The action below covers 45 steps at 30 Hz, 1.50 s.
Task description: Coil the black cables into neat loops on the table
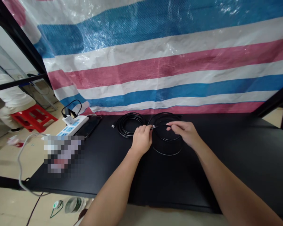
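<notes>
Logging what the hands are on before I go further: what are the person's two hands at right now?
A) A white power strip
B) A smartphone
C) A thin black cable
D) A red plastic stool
C. The left hand and right hand meet at a thin black cable, looped on the black table.

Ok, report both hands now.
Left hand: closed, pinching a black cable.
Right hand: closed, pinching the same cable.
</notes>
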Tool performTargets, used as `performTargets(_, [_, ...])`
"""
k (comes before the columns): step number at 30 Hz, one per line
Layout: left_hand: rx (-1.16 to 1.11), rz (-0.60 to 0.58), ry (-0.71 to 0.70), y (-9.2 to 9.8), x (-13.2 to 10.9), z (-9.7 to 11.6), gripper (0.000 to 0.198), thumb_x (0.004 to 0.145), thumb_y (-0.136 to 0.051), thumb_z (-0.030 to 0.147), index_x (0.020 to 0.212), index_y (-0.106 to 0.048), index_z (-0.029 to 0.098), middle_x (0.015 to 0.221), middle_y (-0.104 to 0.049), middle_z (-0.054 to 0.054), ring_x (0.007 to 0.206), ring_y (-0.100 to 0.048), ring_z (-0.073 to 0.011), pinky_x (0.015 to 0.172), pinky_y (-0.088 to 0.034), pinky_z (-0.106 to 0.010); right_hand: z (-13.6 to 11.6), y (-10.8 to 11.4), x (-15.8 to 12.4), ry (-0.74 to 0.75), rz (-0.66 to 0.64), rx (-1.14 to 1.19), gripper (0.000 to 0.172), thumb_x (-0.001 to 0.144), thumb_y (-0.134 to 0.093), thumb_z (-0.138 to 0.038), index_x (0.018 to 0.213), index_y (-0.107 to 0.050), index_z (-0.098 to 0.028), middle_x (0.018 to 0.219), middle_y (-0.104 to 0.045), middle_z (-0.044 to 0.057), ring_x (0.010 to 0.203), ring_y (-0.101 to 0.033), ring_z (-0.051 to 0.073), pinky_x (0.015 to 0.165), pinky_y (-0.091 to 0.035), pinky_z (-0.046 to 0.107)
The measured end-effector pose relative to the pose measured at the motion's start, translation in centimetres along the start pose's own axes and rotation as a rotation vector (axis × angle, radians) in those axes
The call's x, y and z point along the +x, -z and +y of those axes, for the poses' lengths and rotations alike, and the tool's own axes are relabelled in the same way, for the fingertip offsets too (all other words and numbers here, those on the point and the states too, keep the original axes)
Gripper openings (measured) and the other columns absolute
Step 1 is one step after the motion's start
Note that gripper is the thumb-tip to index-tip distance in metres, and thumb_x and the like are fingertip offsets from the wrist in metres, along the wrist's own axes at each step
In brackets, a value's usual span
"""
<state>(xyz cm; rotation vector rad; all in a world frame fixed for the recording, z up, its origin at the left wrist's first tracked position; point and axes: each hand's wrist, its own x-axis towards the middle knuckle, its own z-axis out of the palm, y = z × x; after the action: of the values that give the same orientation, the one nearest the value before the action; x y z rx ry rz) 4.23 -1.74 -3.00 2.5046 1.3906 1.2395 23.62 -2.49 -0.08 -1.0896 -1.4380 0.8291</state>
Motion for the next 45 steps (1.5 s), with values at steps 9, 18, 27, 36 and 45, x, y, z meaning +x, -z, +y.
performTargets(9, [-0.923, 0.370, 0.546, 1.9, 1.1, -0.8, 0.056, 0.071, -0.066, 0.048, 0.043, -0.027, 0.020, 0.043, -0.022, 0.007, 0.042, -0.023, -0.0062, 0.045, -0.022, -0.025, 2.1, 6.6, 1.1, -0.100, 0.482, 0.277, 0.028, 0.064, -0.062, -0.054, 0.065, -0.061, -0.026, 0.056, -0.061, 0.001, 0.040, -0.041, 0.012, 0.037, -0.027, 0.026])
performTargets(18, [-1.600, 0.199, 0.727, 4.2, 1.4, -1.5, 0.059, 0.084, -0.042, 0.048, 0.038, -0.019, 0.021, 0.034, -0.013, 0.006, 0.033, -0.018, -0.0063, 0.044, -0.026, -0.025, 6.1, 5.0, 1.3, 0.160, 0.164, -0.704, 0.026, 0.071, -0.061, -0.041, 0.089, -0.073, -0.026, 0.090, -0.073, 0.007, 0.077, -0.061, 0.026, 0.070, -0.049, 0.042])
performTargets(27, [-1.669, 0.173, 0.796, 4.6, 1.4, -1.3, 0.060, 0.087, -0.034, 0.060, 0.043, -0.028, 0.020, 0.039, -0.019, 0.007, 0.034, -0.019, -0.0056, 0.042, -0.025, -0.023, 6.3, 2.7, 1.1, 0.121, -0.100, -1.076, 0.021, 0.080, -0.053, -0.026, 0.090, -0.071, -0.030, 0.088, -0.071, 0.006, 0.086, -0.058, 0.025, 0.072, -0.042, 0.038])
performTargets(36, [-1.449, 0.493, 0.804, 6.2, 2.1, -3.3, 0.051, 0.088, -0.040, 0.058, 0.056, -0.031, 0.021, 0.046, -0.025, 0.008, 0.034, -0.022, -0.0054, 0.042, -0.029, -0.022, 5.7, 5.4, 2.1, -0.187, 0.608, 0.100, 0.021, 0.068, -0.059, -0.034, 0.065, -0.040, -0.026, 0.051, -0.049, -0.005, 0.042, -0.045, 0.014, 0.042, -0.038, 0.028])
performTargets(45, [-1.302, 0.779, 1.006, 6.2, 2.6, -4.4, 0.034, 0.093, -0.038, 0.038, 0.063, -0.035, 0.022, 0.045, -0.032, 0.009, 0.033, -0.029, -0.0060, 0.042, -0.030, -0.020, 3.7, 6.2, 1.8, -0.190, 0.419, 0.492, 0.037, 0.071, -0.051, -0.047, 0.056, -0.026, -0.026, 0.038, -0.023, -0.008, 0.032, -0.027, 0.011, 0.034, -0.030, 0.027])
